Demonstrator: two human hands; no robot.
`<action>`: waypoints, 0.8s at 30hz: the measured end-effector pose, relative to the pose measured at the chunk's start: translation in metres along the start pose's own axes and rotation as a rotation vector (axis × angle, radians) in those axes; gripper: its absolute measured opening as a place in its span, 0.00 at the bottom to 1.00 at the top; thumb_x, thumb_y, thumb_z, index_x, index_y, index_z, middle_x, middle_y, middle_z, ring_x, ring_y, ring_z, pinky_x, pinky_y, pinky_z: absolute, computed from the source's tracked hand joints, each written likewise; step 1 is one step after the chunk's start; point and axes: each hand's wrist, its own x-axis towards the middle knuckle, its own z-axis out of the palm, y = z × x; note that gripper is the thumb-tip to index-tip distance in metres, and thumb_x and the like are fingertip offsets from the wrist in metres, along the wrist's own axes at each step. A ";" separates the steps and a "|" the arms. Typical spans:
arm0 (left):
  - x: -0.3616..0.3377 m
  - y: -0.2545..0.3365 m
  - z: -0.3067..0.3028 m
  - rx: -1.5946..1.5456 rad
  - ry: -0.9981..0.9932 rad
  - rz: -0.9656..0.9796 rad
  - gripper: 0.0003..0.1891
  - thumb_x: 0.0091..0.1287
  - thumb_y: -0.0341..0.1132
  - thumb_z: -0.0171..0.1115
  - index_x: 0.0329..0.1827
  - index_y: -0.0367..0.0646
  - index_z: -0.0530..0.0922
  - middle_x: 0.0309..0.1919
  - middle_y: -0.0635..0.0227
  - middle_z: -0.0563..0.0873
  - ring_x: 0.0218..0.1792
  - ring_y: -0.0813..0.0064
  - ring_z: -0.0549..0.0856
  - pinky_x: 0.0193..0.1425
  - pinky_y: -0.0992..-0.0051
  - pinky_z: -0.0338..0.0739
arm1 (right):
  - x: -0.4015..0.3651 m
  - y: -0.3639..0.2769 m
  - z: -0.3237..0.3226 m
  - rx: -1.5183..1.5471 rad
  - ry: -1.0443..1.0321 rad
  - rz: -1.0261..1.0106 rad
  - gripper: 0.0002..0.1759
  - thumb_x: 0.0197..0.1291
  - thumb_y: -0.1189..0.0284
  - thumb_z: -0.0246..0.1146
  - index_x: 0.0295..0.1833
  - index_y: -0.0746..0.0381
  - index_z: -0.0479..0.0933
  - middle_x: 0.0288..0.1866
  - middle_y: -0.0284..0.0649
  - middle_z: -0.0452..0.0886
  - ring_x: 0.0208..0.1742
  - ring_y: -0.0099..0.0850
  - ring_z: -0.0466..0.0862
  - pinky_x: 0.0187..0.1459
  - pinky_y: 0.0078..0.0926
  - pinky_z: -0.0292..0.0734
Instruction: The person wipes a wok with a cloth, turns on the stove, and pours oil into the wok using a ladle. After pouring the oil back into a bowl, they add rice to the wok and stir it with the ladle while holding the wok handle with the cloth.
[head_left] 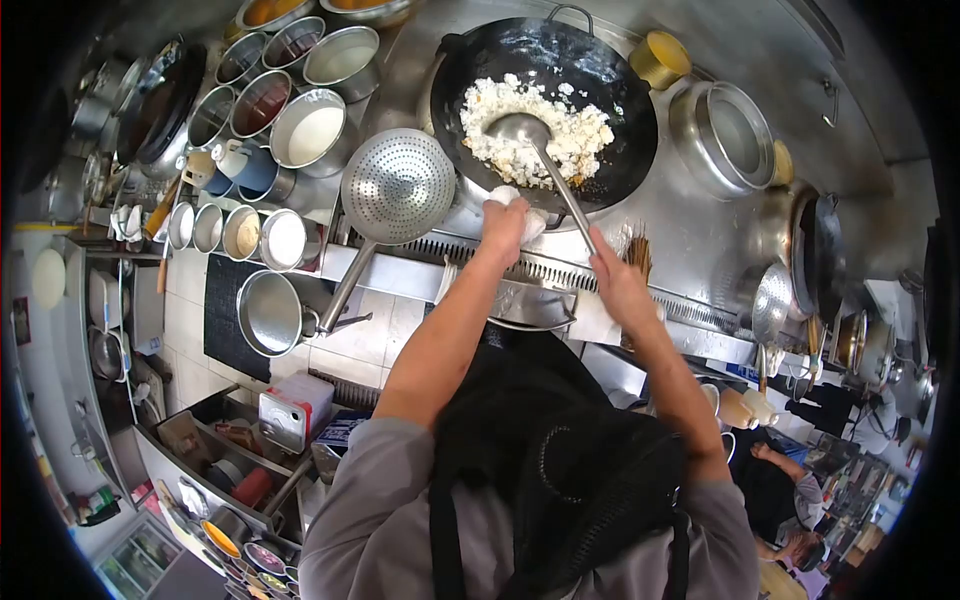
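A black wok point(600, 70) sits on the steel stove and holds a heap of white rice point(575, 135). My left hand point(505, 222) grips a white cloth point(533, 222) at the wok's near rim. My right hand point(615, 275) is closed on the long handle of a metal ladle point(520, 128), whose bowl rests in the rice.
A perforated skimmer point(398, 185) lies left of the wok. Several steel seasoning bowls point(310, 130) stand at the left. A steel pot point(735, 135) and a yellow cup point(660, 58) are right of the wok. Another person point(775, 480) stands at the lower right.
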 end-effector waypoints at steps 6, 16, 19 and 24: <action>0.020 -0.020 0.002 0.015 0.131 0.094 0.07 0.64 0.24 0.53 0.43 0.29 0.74 0.36 0.55 0.84 0.32 0.62 0.88 0.34 0.66 0.83 | -0.027 -0.032 -0.038 -0.038 -0.003 0.080 0.25 0.72 0.67 0.57 0.73 0.52 0.68 0.36 0.61 0.82 0.31 0.60 0.82 0.34 0.49 0.78; -0.021 0.025 0.016 -0.005 0.023 -0.001 0.08 0.65 0.23 0.53 0.45 0.29 0.72 0.38 0.53 0.83 0.35 0.59 0.88 0.35 0.65 0.84 | -0.036 -0.025 -0.030 -0.035 -0.070 0.027 0.23 0.72 0.67 0.57 0.71 0.55 0.70 0.34 0.62 0.82 0.36 0.59 0.84 0.37 0.48 0.78; -0.018 0.026 0.016 -0.017 0.013 0.003 0.09 0.65 0.23 0.53 0.47 0.29 0.72 0.38 0.52 0.83 0.34 0.59 0.88 0.36 0.65 0.84 | -0.017 -0.032 -0.047 0.017 -0.131 0.046 0.23 0.73 0.68 0.56 0.72 0.54 0.70 0.38 0.64 0.82 0.38 0.59 0.84 0.39 0.49 0.78; -0.010 0.011 0.013 -0.003 0.097 -0.016 0.10 0.66 0.25 0.55 0.48 0.30 0.73 0.39 0.53 0.83 0.36 0.59 0.89 0.35 0.64 0.85 | -0.040 -0.031 -0.044 -0.011 -0.131 0.097 0.24 0.73 0.67 0.56 0.72 0.55 0.70 0.40 0.63 0.82 0.42 0.58 0.84 0.43 0.49 0.78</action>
